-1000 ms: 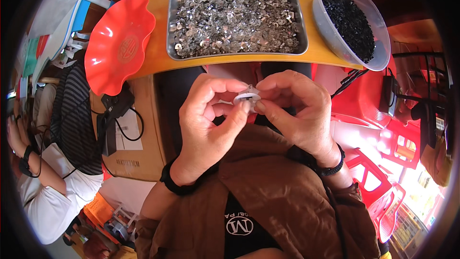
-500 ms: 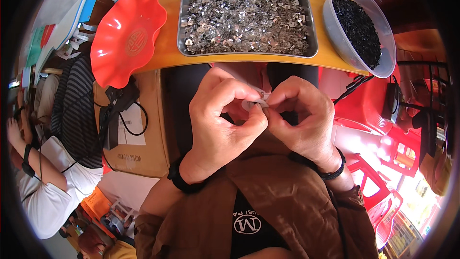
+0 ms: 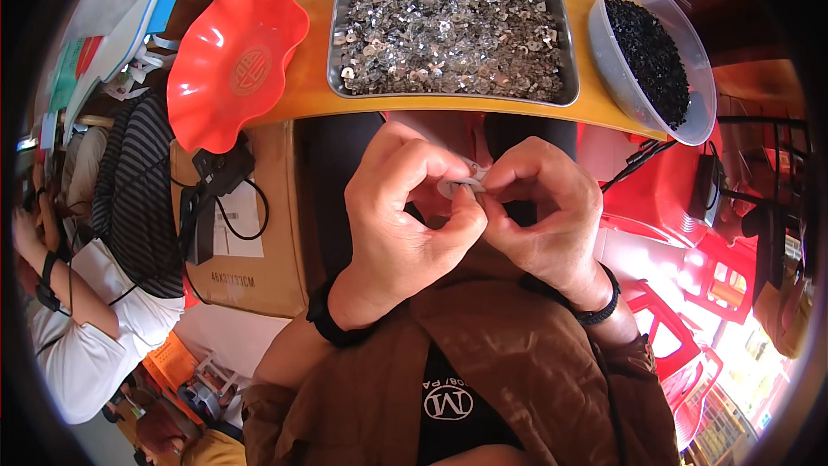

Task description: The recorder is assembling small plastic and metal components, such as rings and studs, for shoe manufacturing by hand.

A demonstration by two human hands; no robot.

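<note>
Above my lap, just in front of the table edge, both hands meet at a small whitish round piece [image 3: 449,187]. Thumb and index finger of my left hand [image 3: 398,229] are pinched on it. My right hand [image 3: 556,220] pinches at its right side, fingertips touching the piece; what exactly lies between them is mostly hidden. Beyond the hands, a metal tray [image 3: 573,78] full of small shiny metal and clear parts sits on the table. To its right stands a clear plastic bowl [image 3: 623,102] of small black pieces.
A red wavy-edged dish [image 3: 203,78] rests at the left of the orange-brown table [image 3: 315,103]. Below it are a cardboard box [image 3: 267,267] and black cables with an adapter [image 3: 226,174]. Red plastic chairs [image 3: 651,198] stand at right. Another person's arm [image 3: 78,293] shows far left.
The tray, bowl and dish have shifted slightly rightward in the picture. Both hands keep their pinch on the whitish piece, with barely any finger movement.
</note>
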